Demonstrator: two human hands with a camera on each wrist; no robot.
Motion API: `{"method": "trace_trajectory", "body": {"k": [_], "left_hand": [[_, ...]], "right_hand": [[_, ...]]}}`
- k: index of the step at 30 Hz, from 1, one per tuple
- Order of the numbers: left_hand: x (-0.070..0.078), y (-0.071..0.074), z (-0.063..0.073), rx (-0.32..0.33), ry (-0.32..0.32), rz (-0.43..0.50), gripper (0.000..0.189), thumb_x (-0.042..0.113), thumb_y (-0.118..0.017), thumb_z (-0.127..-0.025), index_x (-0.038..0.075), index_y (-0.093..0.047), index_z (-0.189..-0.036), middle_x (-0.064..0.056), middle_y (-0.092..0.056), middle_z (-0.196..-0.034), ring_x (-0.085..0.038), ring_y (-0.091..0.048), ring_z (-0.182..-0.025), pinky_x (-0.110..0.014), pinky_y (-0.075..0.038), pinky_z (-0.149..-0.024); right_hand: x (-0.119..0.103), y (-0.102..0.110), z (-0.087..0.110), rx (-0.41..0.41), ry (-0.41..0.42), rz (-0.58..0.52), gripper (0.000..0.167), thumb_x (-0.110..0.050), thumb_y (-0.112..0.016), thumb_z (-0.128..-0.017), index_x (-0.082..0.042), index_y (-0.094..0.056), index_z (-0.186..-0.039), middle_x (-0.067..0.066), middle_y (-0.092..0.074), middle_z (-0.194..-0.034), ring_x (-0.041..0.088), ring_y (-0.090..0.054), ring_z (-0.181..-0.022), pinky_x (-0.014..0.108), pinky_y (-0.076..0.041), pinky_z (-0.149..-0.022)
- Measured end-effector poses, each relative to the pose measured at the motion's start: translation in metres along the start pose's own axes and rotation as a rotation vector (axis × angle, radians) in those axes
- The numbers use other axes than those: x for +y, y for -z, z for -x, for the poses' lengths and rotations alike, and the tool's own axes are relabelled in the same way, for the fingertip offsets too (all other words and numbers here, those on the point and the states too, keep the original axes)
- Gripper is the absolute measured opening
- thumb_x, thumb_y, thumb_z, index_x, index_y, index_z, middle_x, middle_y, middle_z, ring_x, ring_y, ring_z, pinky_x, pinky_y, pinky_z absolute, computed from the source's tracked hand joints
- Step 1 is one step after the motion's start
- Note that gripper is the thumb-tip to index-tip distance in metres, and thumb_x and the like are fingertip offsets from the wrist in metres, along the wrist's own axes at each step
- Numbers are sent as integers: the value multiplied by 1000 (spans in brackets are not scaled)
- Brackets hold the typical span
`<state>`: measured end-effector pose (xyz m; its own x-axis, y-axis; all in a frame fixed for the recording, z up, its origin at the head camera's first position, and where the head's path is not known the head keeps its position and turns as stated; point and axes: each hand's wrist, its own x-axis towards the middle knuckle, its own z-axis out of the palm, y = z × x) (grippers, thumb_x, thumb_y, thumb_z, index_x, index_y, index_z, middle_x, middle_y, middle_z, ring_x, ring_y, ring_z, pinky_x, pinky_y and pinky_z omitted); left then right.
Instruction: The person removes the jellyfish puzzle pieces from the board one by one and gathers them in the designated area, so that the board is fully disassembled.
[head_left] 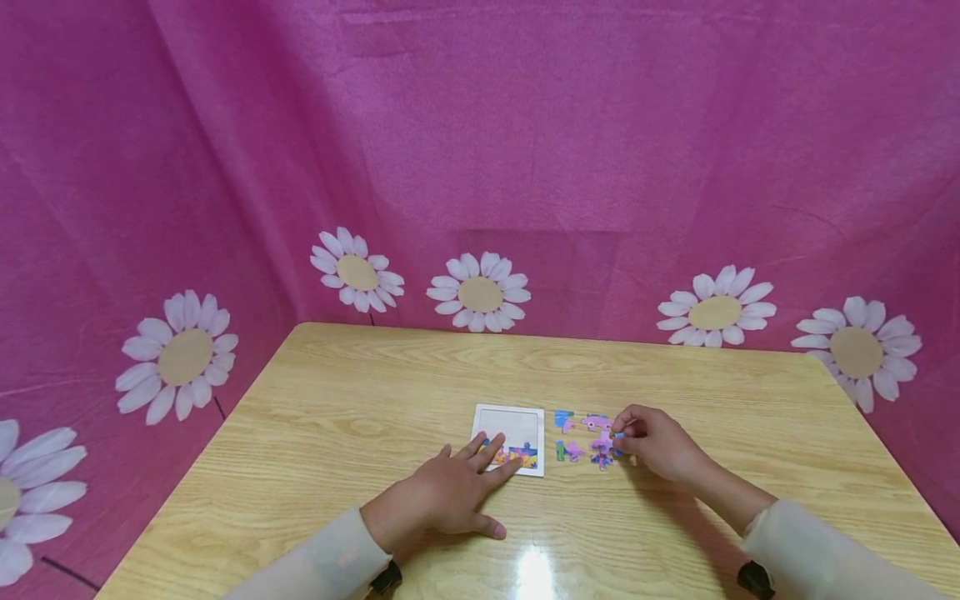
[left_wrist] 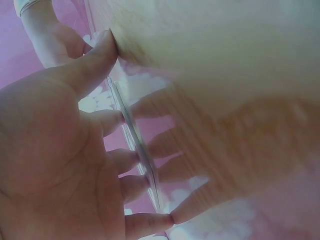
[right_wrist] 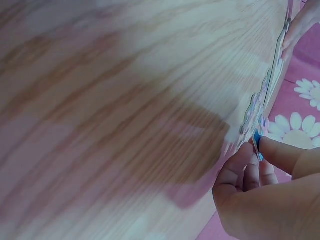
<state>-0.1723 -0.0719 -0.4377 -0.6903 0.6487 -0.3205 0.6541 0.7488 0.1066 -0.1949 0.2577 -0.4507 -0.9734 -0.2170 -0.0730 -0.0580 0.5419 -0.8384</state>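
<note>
A white-framed jigsaw tray (head_left: 510, 408) lies on the table, its lower part filled with colourful pieces (head_left: 523, 454) and its upper part bare. My left hand (head_left: 457, 492) rests with spread, straight fingers over the tray's lower left; in the left wrist view the fingers (left_wrist: 132, 187) reach the tray's edge (left_wrist: 137, 145). Right of the tray, several loose pink, blue and green puzzle pieces (head_left: 573, 451) lie in two rows. At their right end my right hand (head_left: 660, 442) pinches a puzzle piece with a blue face (right_wrist: 258, 140) between thumb and fingertips.
The wooden table (head_left: 375, 375) has a glossy surface that reflects the hands. A pink curtain (head_left: 525, 150) with white daisies hangs behind and to the left of it. Dark bands (head_left: 755, 579) show under both sleeves.
</note>
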Motion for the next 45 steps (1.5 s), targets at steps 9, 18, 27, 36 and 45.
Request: {"method": "trace_trajectory", "body": {"k": [9,18,27,36,45], "left_hand": [[-1,-1,0,-14,5,4,91,72,-59,-90,38,-20,-165,-2,-9,-174,-28,-14,-159,-62,-34,-116],[-1,-2,-1,-10,5,-2,91,72,-59,-90,38,-20,-165,-3,-9,-174,-28,-14,-159,-62,-34,-116],[-2,-3,-1,-2,4,4,91,72,-59,-90,38,-21,-165,-3,-10,-174,-28,-14,-159,-62,-34,-116],[-1,-3,-1,-2,5,-4,91,72,-59,-90,38,-20,-165,-4,-10,-174,-29,-14,-159,-62,-34,-116],[0,-1,-1,-2,10,-14,92,73,-60,-89,38,-21,-165,-4,-11,-174,-29,-15,-159,-61,-35,-116]], "right_hand": [[9,12,10,8,-4,36,10,3,-66,-95,5,-60,-103,5,-60,-80,16,-54,-65,25,-45,-56],[19,17,16,64,26,164,9,-1,-72,-92,0,-65,-98,2,-61,-80,11,-50,-66,25,-41,-57],[25,17,16,84,31,209,9,-4,-74,-92,-4,-68,-98,1,-62,-83,12,-51,-71,26,-41,-59],[25,18,19,75,28,196,9,-5,-74,-92,-3,-68,-98,2,-62,-84,10,-52,-72,25,-42,-60],[26,19,18,63,21,212,7,-5,-73,-93,-3,-68,-98,1,-63,-86,13,-53,-75,26,-43,-63]]}}
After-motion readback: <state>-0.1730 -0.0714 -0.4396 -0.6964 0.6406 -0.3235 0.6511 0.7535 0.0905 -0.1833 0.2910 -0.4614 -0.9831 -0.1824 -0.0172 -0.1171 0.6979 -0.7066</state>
